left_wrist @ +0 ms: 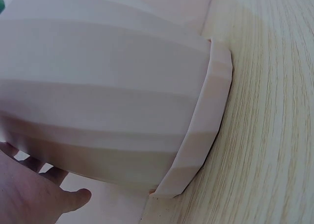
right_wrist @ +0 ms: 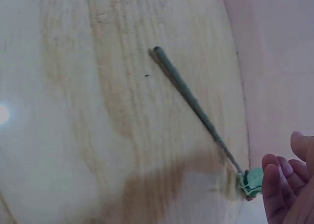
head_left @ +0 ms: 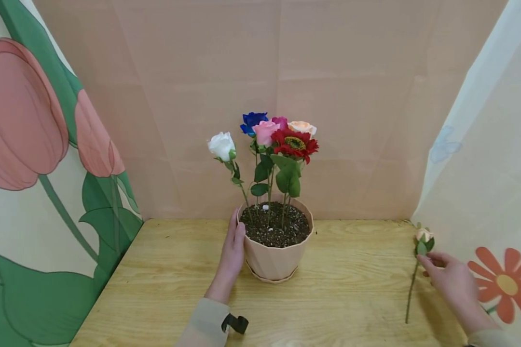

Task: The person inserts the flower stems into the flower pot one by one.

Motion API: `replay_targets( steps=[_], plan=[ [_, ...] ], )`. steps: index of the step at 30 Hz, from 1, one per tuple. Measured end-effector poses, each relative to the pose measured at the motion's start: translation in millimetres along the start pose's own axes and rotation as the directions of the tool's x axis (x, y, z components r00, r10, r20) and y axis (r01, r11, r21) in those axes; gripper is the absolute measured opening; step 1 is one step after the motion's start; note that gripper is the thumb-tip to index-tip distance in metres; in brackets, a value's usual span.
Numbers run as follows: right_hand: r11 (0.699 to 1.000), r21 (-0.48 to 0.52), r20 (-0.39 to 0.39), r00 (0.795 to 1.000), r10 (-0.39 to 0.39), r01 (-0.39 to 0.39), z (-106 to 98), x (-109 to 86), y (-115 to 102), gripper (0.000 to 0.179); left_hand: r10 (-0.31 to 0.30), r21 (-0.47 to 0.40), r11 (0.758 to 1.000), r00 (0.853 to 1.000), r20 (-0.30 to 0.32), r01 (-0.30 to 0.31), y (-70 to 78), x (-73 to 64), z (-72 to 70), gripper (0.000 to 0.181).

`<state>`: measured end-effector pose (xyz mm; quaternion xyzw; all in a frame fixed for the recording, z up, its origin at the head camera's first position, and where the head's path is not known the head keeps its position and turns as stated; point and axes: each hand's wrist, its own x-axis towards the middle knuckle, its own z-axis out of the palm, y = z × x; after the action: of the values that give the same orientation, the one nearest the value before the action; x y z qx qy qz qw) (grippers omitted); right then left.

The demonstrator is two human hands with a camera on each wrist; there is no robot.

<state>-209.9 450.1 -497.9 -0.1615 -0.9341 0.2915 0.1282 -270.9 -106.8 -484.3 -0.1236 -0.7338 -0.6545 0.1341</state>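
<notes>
A pale pink flowerpot [head_left: 275, 260] full of dark soil [head_left: 282, 236] stands on its saucer [head_left: 272, 278]. My left hand [head_left: 233, 243] rests against the pot's left side, its fingers reaching toward the back; the left wrist view shows the thumb [left_wrist: 76, 199] low beside the pot wall [left_wrist: 98, 106]. At the right, a peach artificial rose [head_left: 424, 235] lies on the table with its stem [right_wrist: 189, 96] toward the front. Close by its leaves is my right hand [head_left: 453, 279]. Thumb and fingers stand apart in the right wrist view, with the green leaves [right_wrist: 252, 181] just beyond the fingertips.
In the pot stand a white rose [head_left: 221, 146], a blue rose [head_left: 253, 123], a pink rose [head_left: 266, 132], a red sunflower-like bloom [head_left: 295, 144] and others behind. The wooden table [head_left: 351, 289] meets a beige backdrop [head_left: 351, 96]; flower-printed panels [head_left: 30, 120] flank both sides.
</notes>
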Motion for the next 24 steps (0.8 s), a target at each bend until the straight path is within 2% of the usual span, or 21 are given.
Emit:
replay_targets(
  steps=[8,18,24],
  plan=[
    [0.999,-0.014,0.051,0.998,0.043,-0.043,10,-1.2,8,0.083,0.005,0.002,1.0,1.0,-0.004,-0.005,-0.9,-0.1,0.8,0.055],
    [0.998,-0.056,0.063,0.998,0.032,-0.028,18,0.0,22,0.077,0.006,0.002,1.0,1.0,-0.001,-0.006,-0.1,-0.1,0.2,0.055],
    [0.994,-0.069,0.073,0.993,0.09,-0.085,24,2.5,28,0.081,0.004,-0.006,1.0,1.0,-0.001,-0.004,0.7,0.0,0.5,0.055]
  ],
)
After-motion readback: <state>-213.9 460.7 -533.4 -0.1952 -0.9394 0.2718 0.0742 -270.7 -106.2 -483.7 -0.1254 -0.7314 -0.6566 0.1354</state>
